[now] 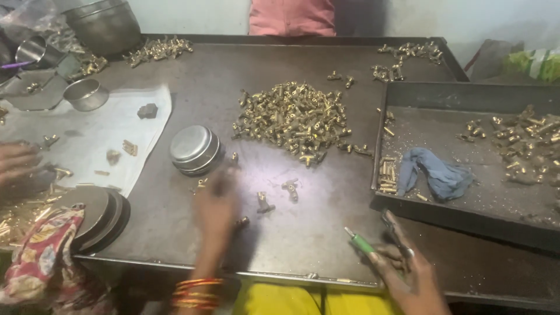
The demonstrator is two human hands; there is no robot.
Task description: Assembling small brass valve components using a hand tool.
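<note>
While the right hand (408,274) is gripping a green-handled tool (361,242) lower right, the blurred left hand (217,201), grip unclear, is reaching toward loose brass fittings (265,202) at centre, probably picking one.

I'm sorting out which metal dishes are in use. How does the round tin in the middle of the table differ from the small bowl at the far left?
The round tin lies upside down, base up, on the bare dark table; the small bowl stands upright, mouth open, at the edge of the white sheet. The tin looks wider and flatter, the bowl narrower with straighter walls. Both are round, silvery metal.
</note>
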